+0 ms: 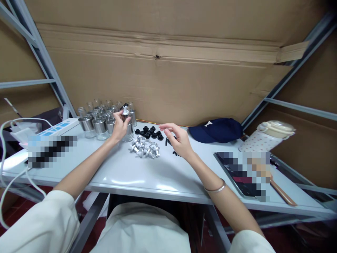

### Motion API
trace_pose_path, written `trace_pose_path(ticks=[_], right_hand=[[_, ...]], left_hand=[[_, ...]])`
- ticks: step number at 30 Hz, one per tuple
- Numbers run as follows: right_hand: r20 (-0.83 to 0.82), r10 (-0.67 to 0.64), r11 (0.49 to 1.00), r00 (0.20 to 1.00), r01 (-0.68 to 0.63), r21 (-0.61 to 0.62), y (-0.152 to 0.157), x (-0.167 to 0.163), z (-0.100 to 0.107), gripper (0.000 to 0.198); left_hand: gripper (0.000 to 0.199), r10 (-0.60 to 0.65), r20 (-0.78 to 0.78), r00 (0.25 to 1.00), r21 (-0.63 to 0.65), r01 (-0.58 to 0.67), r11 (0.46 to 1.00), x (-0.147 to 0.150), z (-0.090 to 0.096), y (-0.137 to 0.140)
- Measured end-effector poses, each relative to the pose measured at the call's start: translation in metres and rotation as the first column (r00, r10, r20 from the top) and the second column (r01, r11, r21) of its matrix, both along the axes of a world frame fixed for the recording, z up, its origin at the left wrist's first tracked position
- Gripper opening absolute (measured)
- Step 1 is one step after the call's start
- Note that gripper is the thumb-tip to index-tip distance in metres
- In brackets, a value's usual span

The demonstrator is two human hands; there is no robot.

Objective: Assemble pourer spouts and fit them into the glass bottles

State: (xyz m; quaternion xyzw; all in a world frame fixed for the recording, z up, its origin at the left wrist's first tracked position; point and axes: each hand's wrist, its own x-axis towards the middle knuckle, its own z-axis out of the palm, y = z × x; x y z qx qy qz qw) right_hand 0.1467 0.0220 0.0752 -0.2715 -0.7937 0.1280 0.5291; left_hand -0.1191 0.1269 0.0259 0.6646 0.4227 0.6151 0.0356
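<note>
On the left side of the table, my left hand (pixel 119 128) is closed around the upper part of a glass bottle (pixel 128 136) with a metal sleeve. A white spout piece (pixel 125 110) with a black flap sits at the top of that bottle, which stands upright. My right hand (pixel 180 141) hovers over small black parts (pixel 176 153), its fingers stretched out and the thumb apart, with nothing visible in it. Between the hands lie a heap of white spout pieces (pixel 144 147) and a group of black caps (pixel 149 133).
Several more metal-sleeved glass bottles (pixel 99 125) stand at the back left. A power strip (pixel 59 128) with white cables lies beside them. To the right are a navy cap (pixel 217 130), a dotted tumbler (pixel 259 138), a dark phone-like slab (pixel 231 172) and a wooden-handled tool (pixel 283 191). Cardboard (pixel 168 88) walls the back.
</note>
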Motion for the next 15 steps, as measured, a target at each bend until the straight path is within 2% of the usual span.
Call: trace_pose_path(ticks=[4, 8, 12, 15], right_hand=[[0.107, -0.014, 1.0, 0.994, 0.016, -0.02, 0.011, 0.001, -0.006, 0.018], [0.25, -0.009, 0.998, 0.968, 0.025, -0.062, 0.024, 0.01, -0.017, 0.016], [0.478, 0.035, 0.989, 0.878, 0.04, -0.146, 0.031, 0.017, -0.029, 0.013], [0.561, 0.059, 0.986, 0.826, 0.038, -0.16, 0.03, 0.016, -0.034, 0.011]], left_hand=[[0.04, 0.008, -0.03, 1.0, -0.007, -0.008, 1.0, -0.003, -0.006, 0.002], [0.04, 0.116, -0.05, 0.992, 0.018, -0.115, 0.993, -0.003, -0.005, 0.0], [0.041, 0.29, -0.098, 0.952, 0.144, -0.275, 0.951, 0.003, 0.006, -0.008], [0.044, 0.38, -0.095, 0.92, 0.259, -0.345, 0.902, 0.016, 0.015, -0.022]])
